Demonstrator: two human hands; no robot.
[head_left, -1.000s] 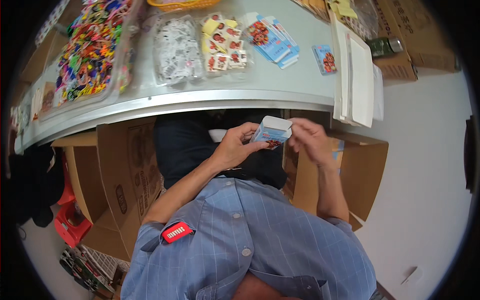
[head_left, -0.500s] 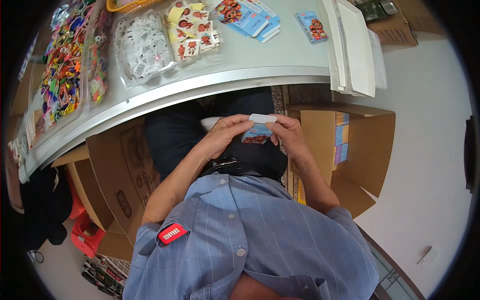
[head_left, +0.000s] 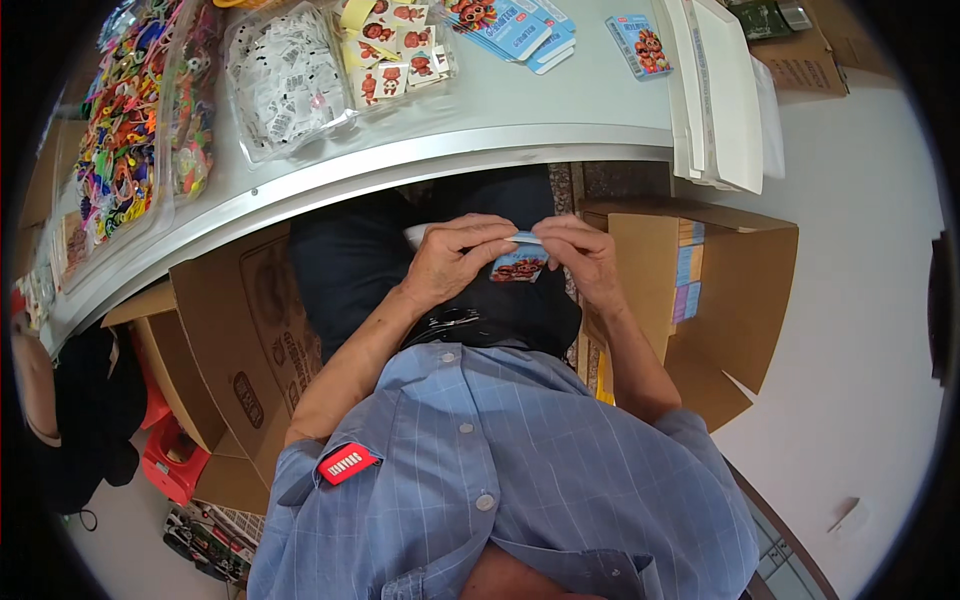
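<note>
The small blue carton (head_left: 517, 268) is shaped, below the front edge of the desk (head_left: 570, 112); the left hand (head_left: 440, 262) and right hand (head_left: 583, 262) each have a grip pinching its top, whose full closure fingers hide. Flattened blue cartons (head_left: 520, 38), toward the desk's right edge, remain unfolded.

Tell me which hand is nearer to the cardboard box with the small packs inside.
Right. The right hand is just left of the cardboard box; the left hand is farther left, across the small blue box.
</note>
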